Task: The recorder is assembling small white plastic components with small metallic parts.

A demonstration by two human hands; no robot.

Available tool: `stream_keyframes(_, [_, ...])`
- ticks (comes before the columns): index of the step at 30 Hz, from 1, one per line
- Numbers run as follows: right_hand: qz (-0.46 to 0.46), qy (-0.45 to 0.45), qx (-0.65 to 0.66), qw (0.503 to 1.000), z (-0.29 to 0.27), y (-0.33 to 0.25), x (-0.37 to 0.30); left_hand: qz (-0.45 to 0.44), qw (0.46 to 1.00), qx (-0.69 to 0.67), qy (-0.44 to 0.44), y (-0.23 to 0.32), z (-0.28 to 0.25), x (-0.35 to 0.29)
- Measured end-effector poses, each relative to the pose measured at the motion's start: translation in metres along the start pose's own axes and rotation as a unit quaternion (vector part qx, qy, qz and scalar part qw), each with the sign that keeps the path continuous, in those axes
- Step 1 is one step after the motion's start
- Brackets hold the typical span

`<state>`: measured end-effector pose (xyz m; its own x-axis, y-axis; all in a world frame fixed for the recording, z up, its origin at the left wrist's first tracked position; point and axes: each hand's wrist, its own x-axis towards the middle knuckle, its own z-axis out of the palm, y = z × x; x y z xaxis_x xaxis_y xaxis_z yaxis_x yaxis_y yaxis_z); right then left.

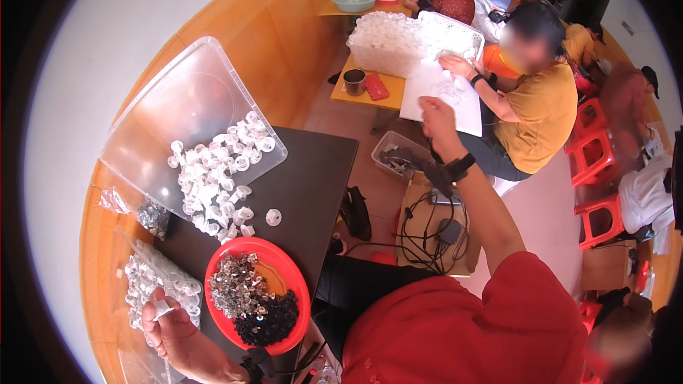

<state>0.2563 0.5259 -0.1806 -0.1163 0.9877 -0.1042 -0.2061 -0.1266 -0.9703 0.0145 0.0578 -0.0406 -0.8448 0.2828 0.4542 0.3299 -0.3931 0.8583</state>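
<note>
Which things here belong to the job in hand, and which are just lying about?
Likely job:
- white piece in left hand
- loose white parts, clear bin
- red plate with metal pieces, black pieces

Likely lying about:
- metal cup
- flat red item
- black adapter

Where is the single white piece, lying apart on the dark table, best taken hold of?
Probably pinch the white piece across its outer edge, coming from the right. Its roundish outline offers opposite edges to grip, and the heap of similar pieces lies to its left, so that side seems more crowded.
</note>
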Motion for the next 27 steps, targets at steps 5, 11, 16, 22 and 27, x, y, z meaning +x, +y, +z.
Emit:
stream_keyframes(5, [-0.037,-0.174,-0.123,0.976,0.043,0.016,-0.068,-0.001,1.000,-0.020,0.001,-0.002,0.004,0.001])
stream_keyframes(11, [0.008,-0.307,-0.125,0.944,0.075,0.039,-0.140,0.007,1.000,-0.012,-0.013,0.004,-0.005,-0.003])
stream_keyframes(16, [0.019,-0.285,-0.085,0.954,0.076,0.051,-0.158,0.020,0.997,-0.036,-0.066,0.004,0.008,-0.006])
stream_keyframes(22, [0.091,-0.303,-0.047,0.948,0.072,0.034,-0.165,-0.002,0.998,-0.011,-0.061,0.012,0.018,-0.018])
stream_keyframes(27, [0.127,-0.316,0.009,0.940,0.058,0.039,-0.168,0.010,0.991,-0.095,-0.098,0.016,0.026,-0.065])
